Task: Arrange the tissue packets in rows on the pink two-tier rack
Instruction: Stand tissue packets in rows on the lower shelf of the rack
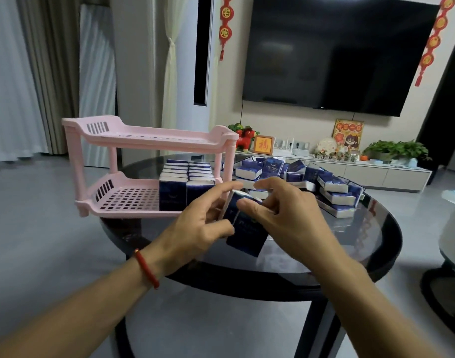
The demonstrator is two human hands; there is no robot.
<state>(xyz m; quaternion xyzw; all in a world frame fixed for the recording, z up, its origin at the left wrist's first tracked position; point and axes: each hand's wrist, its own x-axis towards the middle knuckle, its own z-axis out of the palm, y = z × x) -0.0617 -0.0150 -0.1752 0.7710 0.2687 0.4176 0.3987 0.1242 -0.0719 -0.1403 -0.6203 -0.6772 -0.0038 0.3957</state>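
The pink two-tier rack (123, 200) stands at the left of a round black glass table (350, 239). Its top tier is bare. On the right half of the lower tier, two rows of dark blue tissue packets (186, 180) stand upright. A loose pile of the same packets (324, 182) lies on the table to the right of the rack. In front of the rack, both hands hold a small stack of blue packets (247, 228) above the table: my left hand (198, 226) grips its left side and my right hand (286, 218) pinches it from the top right.
A second dark table edge (451, 254) shows at the far right. Behind are a white TV cabinet (376, 171) with ornaments and plants, a wall-mounted TV (337, 52) and curtains at the left. Grey floor surrounds the table.
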